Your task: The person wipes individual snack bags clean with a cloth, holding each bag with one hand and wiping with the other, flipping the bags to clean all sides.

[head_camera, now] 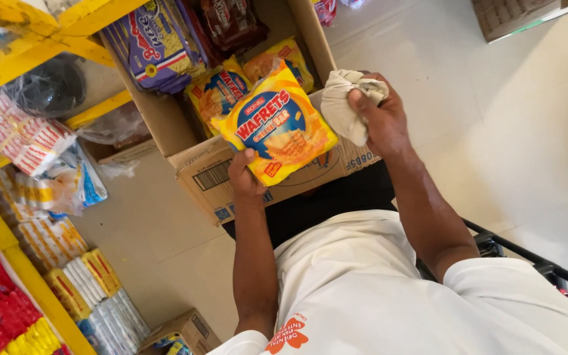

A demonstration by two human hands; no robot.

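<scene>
Wiping step, by the look of it: left hand (244,176) pinching yellow wafer snack packet (276,128) above open cardboard box (208,176), right hand (379,115) fisted around crumpled beige cloth (343,105) just beside, needing contact next.

1. The left hand (244,176) grips a yellow snack packet (276,125) by its lower corner, holding it tilted above an open cardboard box (213,176).
2. The right hand (381,115) clutches a bunched pale cloth (343,105), just beside the packet's right edge.
3. More yellow packets (217,92) and a purple pack (152,46) sit in the box.
4. A yellow shelf (27,279) at left carries stacked wrapped goods.
5. A smaller box (182,332) stands on the floor below.
</scene>
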